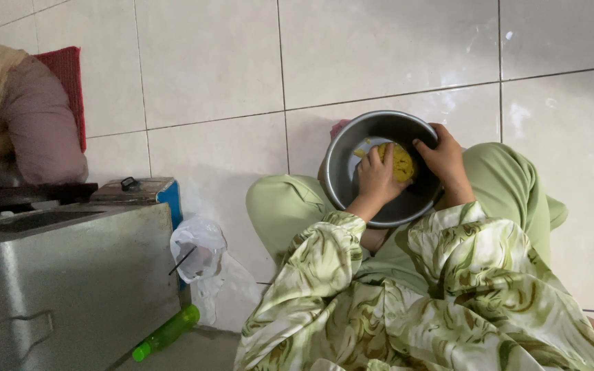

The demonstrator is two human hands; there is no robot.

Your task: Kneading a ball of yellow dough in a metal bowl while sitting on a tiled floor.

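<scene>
Dough [403, 162], a yellow lump, sits inside a steel bowl [344, 172] that rests on the person's lap, between knees in green trousers. The left hand [377, 177] presses on the dough from the near side, fingers curled over it and grasping it. The right hand [444, 159] grips the bowl's far rim, thumb inside and fingers clenched around the edge. Patterned green sleeves [311, 275] fill the near foreground. To the left, a green bottle [166, 334] lies on the floor beside a metal box [70, 275], with a clear plastic bag [201, 251] just next to it. Farther off, pale tiles [207, 62] spread out, and a red cushion [67, 75] lies at the far left.
</scene>
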